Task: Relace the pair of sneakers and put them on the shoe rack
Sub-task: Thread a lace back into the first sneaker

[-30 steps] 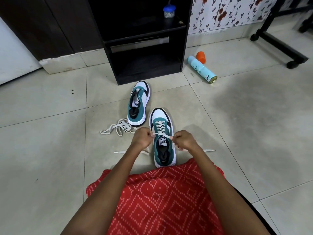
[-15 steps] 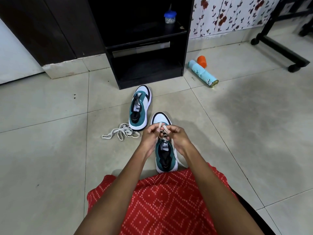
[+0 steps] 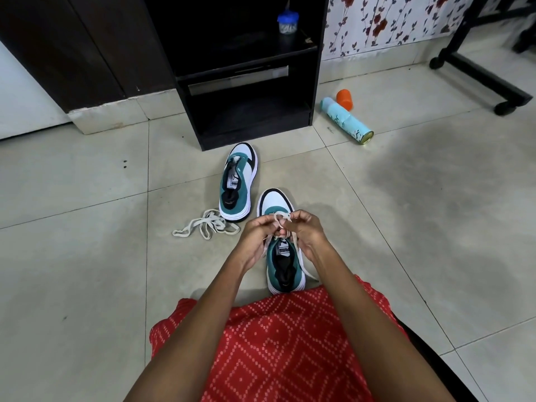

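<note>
Lace [image 3: 204,227], loose and floppy, lies on the floor just beside the unlaced sneaker [image 3: 237,184]. The left hand [image 3: 258,236] pinches the soft lace loop [image 3: 280,219] above the near sneaker [image 3: 285,266], which stands on the floor, and the right hand [image 3: 307,233] pinches it too. Shoes look light; the stiff heel seems best to grab.

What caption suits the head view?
Left hand and right hand tie the lace on the near sneaker; far sneaker unlaced.
</note>
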